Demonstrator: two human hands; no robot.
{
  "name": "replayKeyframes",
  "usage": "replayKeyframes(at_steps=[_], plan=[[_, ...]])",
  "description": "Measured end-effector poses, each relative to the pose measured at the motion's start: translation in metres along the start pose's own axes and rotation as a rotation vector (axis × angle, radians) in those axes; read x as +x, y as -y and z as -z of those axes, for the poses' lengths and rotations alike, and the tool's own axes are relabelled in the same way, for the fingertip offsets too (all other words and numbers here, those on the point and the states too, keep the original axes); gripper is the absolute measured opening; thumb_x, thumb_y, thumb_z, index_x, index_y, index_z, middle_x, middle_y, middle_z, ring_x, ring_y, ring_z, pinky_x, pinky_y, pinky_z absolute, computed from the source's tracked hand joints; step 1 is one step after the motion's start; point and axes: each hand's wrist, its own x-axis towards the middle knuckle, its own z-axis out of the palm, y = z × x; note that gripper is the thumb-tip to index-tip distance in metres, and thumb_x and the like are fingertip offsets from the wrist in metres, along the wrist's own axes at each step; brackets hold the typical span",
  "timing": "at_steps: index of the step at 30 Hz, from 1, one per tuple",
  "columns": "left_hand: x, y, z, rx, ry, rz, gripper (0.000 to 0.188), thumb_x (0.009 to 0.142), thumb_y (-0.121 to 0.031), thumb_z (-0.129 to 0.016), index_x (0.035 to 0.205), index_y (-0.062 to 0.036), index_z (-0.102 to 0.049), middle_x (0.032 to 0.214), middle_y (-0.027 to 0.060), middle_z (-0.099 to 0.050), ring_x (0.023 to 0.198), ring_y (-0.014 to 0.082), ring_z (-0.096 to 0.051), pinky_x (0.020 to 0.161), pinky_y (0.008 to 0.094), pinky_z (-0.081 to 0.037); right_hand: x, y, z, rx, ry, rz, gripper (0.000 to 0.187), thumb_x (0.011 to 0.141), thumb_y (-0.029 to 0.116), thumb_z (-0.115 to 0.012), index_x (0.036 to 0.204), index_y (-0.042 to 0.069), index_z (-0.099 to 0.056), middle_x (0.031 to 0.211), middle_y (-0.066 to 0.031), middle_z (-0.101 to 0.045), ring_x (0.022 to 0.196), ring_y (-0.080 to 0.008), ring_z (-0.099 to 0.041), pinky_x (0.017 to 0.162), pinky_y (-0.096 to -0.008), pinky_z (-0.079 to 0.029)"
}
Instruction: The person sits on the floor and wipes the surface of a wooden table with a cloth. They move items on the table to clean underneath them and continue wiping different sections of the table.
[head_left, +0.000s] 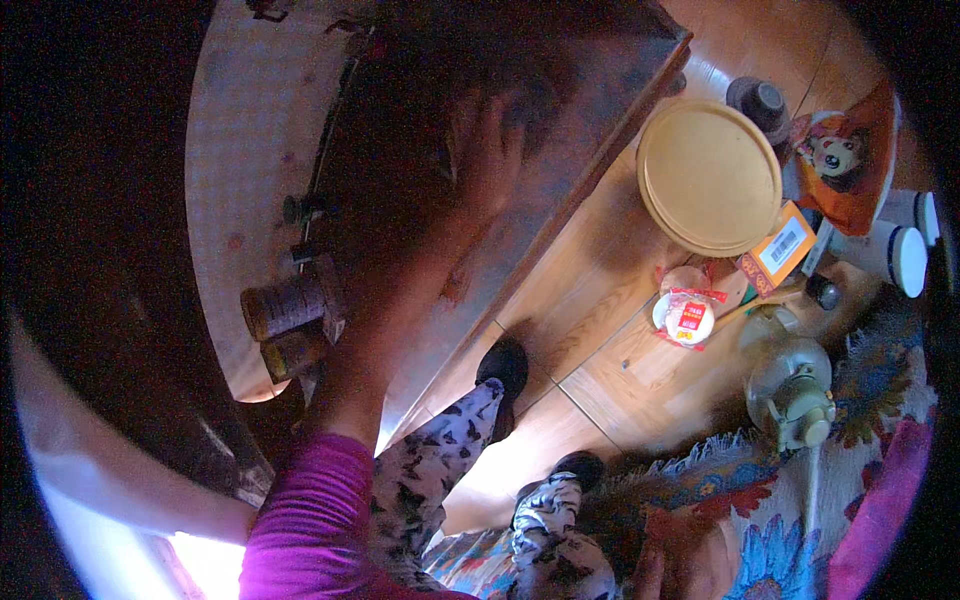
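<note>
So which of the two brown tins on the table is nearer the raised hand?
The upper tin, lying on its side; the other tin sits below it, farther from the left hand.

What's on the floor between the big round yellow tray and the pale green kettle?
In the head view, a small red-and-white packet lies on the wooden floor between the round yellow tray and the pale green kettle.

Your view is dim and warm, with a black fisheye rim bending every straight edge. Glare burns out the near left corner. The raised hand (490,150) sits in deep shadow, perhaps blurred; the wooden floor (600,290) on the right is brighter.
</note>
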Motion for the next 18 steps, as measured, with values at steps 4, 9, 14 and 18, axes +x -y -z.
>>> replayKeyframes(at_steps=[4, 9, 14, 18], plan=[[-0.064, 0.025, 0.034, -0.306, 0.237, -0.154, 0.041, 0.093, -0.024, -0.066, 0.133, -0.0179, -0.062, 0.154, 0.0184, -0.042, 0.141, 0.0409, -0.038, 0.119, 0.0535, -0.029, -0.005, -0.007, 0.010, -0.098, -0.047, 0.048, 0.020, 0.093, 0.011, -0.066, 0.112, 0.006, -0.072, 0.099, -0.0155, -0.071, 0.086, -0.0369, -0.064, 0.078, -0.0442, -0.051], [-0.072, 0.115, 0.055, 0.098, 0.082, 0.107, 0.043, 0.095, -0.027, -0.062, 0.136, -0.0153, -0.059, 0.155, 0.0179, -0.042, 0.141, 0.0408, -0.039, 0.119, 0.0559, -0.029, -0.003, -0.006, 0.010, -0.059, -0.066, 0.080, 0.020, 0.091, 0.013, -0.069, 0.109, 0.007, -0.073, 0.101, -0.0147, -0.071, 0.092, -0.0366, -0.067, 0.082, -0.0436, -0.052], [0.022, 0.072, 0.030, 0.190, -0.020, 0.129, 0.046, 0.098, -0.031, -0.058, 0.140, -0.0128, -0.055, 0.155, 0.0174, -0.042, 0.142, 0.0407, -0.039, 0.118, 0.0583, -0.028, -0.011, -0.010, 0.000, 0.002, -0.018, 0.067, 0.021, 0.086, 0.010, -0.073, 0.108, 0.007, -0.074, 0.102, -0.0137, -0.072, 0.090, -0.0346, -0.068, 0.080, -0.0421, -0.054], [0.094, -0.005, -0.024, 0.187, 0.036, 0.072, 0.049, 0.100, -0.033, -0.054, 0.143, -0.0108, -0.053, 0.156, 0.0170, -0.042, 0.142, 0.0406, -0.040, 0.118, 0.0602, -0.028, -0.007, -0.008, 0.002, -0.031, -0.035, 0.067, 0.024, 0.084, 0.006, -0.075, 0.108, 0.007, -0.074, 0.103, -0.0132, -0.072, 0.087, -0.0341, -0.068, 0.079, -0.0417, -0.054]])
